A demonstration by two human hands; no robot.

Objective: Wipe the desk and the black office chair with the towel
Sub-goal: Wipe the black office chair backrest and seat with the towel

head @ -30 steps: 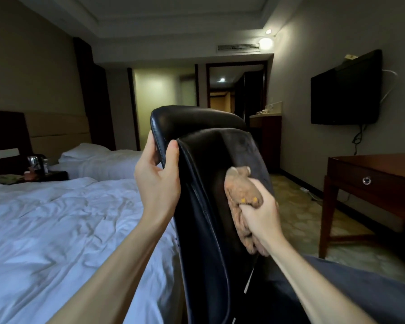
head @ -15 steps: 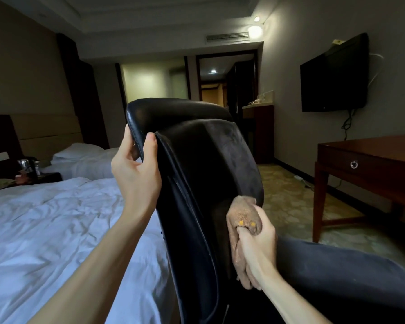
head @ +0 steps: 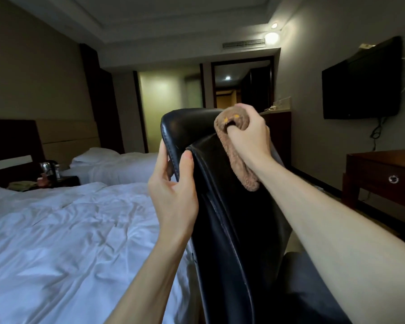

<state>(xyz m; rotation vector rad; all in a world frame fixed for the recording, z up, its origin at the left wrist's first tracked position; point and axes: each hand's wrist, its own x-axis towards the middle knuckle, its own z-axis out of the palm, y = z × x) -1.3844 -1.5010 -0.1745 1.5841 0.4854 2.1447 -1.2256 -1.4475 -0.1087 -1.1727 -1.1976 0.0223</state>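
The black office chair [head: 229,206] fills the middle of the view, its padded backrest tilted toward me. My left hand [head: 173,192] grips the backrest's left edge, thumb on the front face and fingers behind. My right hand [head: 248,134] holds a bunched brown towel [head: 234,146] against the top right of the backrest; a tail of the towel hangs down below my wrist. The dark wooden desk [head: 381,176] with a drawer knob stands at the right, partly cut off by the frame edge.
A bed with rumpled white sheets [head: 68,230] lies close on the left, a second bed [head: 117,164] behind it and a nightstand with a kettle [head: 49,169] between. A wall-mounted TV [head: 360,83] hangs above the desk. A doorway opens at the back.
My right hand has carried the towel from low on the backrest up to its top edge. My left hand keeps its grip on the left edge; the view has shifted.
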